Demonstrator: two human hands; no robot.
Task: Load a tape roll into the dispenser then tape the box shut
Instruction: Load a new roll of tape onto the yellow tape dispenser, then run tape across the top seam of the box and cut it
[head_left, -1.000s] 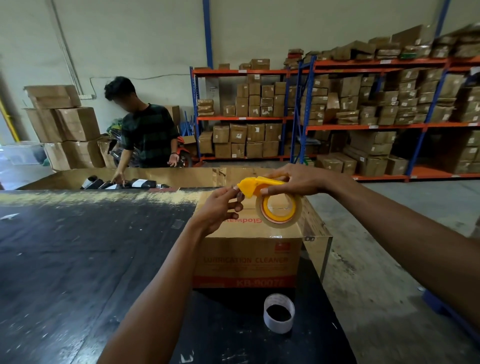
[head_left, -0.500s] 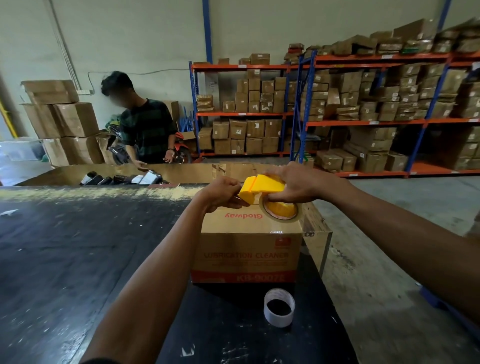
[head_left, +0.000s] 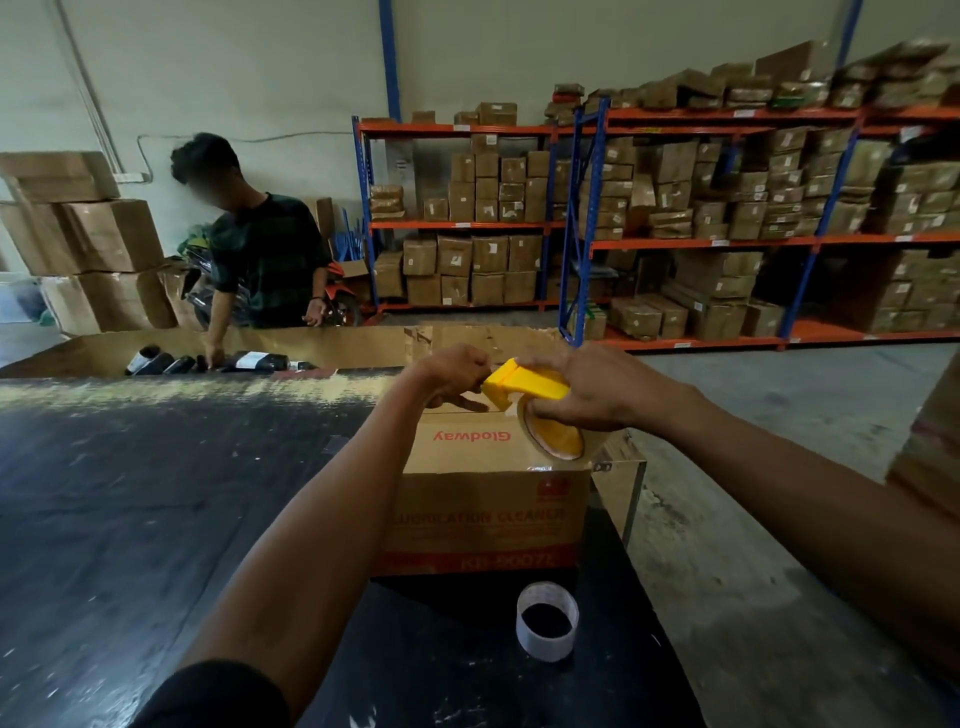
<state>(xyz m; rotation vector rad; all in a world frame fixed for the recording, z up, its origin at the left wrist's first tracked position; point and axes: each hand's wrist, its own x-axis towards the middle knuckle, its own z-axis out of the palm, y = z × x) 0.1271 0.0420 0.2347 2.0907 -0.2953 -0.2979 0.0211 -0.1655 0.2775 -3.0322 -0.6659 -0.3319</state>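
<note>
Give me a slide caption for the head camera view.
Right hand holds yellow tape dispenser over cardboard box.

empty roll (head_left: 546, 621) before box (head_left: 483, 519) — left tabletop (head_left: 130, 519) bare

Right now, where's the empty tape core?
The empty tape core stands on the black table, just in front of the cardboard box, toward its right side.

A single wide-angle view looks out from the person's head, facing forward and tilted down. Both forearms reach in from the bottom edge, so the hands sit close, near the middle. The dark desk (head_left: 156, 519) fills the lower left, the concrete floor (head_left: 753, 415) the lower right. Farther off, shelves (head_left: 727, 241) line the back wall, their edges bowed by the lens.
</note>
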